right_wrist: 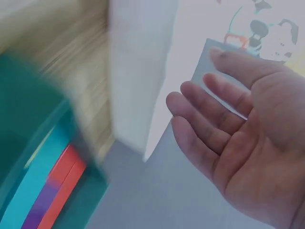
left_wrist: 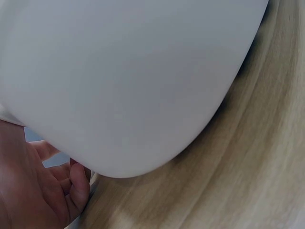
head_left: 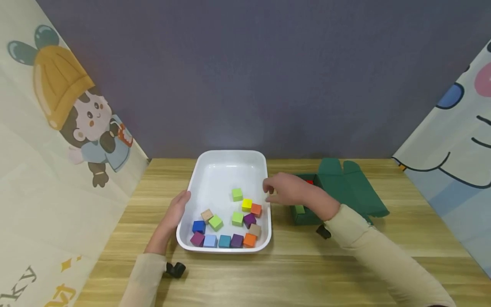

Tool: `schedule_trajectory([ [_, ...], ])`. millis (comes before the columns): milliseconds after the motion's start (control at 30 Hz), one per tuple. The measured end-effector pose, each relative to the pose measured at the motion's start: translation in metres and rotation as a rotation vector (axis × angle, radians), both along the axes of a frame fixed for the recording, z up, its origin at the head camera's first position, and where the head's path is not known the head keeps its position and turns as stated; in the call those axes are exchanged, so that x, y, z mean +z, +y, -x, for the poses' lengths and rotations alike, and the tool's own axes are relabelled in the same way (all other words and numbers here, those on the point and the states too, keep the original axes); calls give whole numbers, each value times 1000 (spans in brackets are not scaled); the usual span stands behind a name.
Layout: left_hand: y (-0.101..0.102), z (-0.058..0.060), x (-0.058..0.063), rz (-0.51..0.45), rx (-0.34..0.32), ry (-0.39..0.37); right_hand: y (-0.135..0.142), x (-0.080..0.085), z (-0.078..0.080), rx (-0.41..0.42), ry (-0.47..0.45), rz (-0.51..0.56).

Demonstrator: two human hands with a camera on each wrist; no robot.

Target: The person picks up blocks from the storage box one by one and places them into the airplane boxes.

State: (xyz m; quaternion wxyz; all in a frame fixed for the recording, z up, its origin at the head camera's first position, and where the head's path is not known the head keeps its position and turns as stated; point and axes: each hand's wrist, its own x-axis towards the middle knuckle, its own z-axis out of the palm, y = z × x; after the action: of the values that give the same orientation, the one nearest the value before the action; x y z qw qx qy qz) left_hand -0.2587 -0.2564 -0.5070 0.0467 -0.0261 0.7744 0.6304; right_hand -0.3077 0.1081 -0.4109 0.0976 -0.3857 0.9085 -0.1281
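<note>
Right hand [head_left: 287,188] empty, loose; I see yellow cube [head_left: 247,205] leftward. Left hand [head_left: 177,209]: grip, can't tell.

In the head view the right grip [head_left: 285,188] and forearm [head_left: 324,204] hide part of the green box [head_left: 307,219] and its contents; both sleeves [head_left: 383,251] run off the bottom edge. The left wrist view cuts off the white tray [head_left: 222,170] and hides its blocks [head_left: 237,218]; some left grip [head_left: 176,211] fingers disappear behind it. In the right wrist view the box is blurred and cropped.
</note>
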Motion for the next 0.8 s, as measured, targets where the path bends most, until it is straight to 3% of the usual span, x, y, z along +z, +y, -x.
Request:
schedule_trajectory([
  [233,1,1,-2,11,11,3,-68,1,7,36,-50,-57],
  [400,2,2,-4,19,13,7,-104,0,15,4,-57,-135],
  [667,2,0,-8,13,22,-7,-132,-12,28,-91,-87,-299],
  [800,1,0,-3,-1,35,-13,-138,-20,37,-104,-39,-374],
])
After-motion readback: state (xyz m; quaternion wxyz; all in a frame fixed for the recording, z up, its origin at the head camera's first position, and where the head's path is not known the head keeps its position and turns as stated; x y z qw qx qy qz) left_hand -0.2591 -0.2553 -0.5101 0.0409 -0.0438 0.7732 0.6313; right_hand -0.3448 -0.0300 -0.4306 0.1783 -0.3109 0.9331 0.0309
